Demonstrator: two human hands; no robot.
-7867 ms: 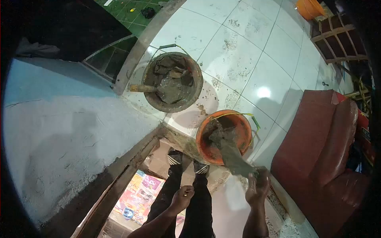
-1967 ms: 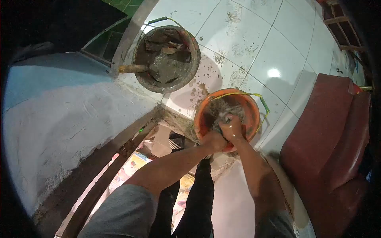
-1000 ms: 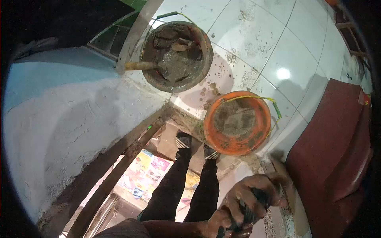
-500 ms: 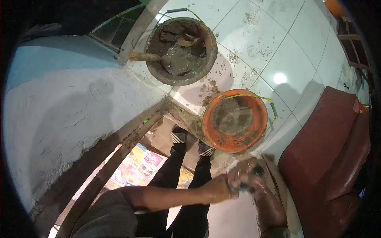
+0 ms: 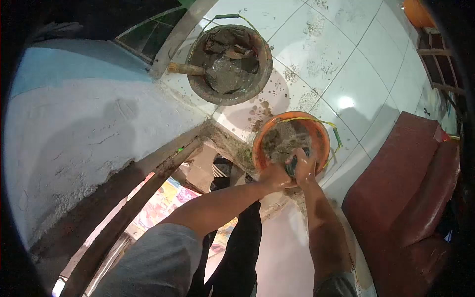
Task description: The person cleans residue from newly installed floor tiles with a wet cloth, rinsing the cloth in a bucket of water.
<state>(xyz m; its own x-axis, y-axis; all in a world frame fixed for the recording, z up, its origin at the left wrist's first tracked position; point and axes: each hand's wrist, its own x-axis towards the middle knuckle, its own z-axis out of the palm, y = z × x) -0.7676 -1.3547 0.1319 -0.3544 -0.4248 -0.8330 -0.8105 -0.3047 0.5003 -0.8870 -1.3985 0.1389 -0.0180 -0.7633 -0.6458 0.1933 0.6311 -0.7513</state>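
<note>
Both my hands are low over the orange bucket, which holds murky grey water. My right hand is wet and curls around a small dark greenish thing; its kind is not clear. Close beside it, my left hand is at the bucket's near rim with its fingers bent downward. Those fingertips are hidden, and whether they also grip the dark thing does not show. A yellow-and-green handle lies over the bucket's right side.
A dark bucket of wet grey mortar stands farther off, with a wooden tool handle across its rim. Splashes mark the white tiles. A rough wall borders the left, a dark red seat the right.
My hands have moved up and forward from the lower right to the orange bucket and are now down at its water. The dark thing moved with them.
</note>
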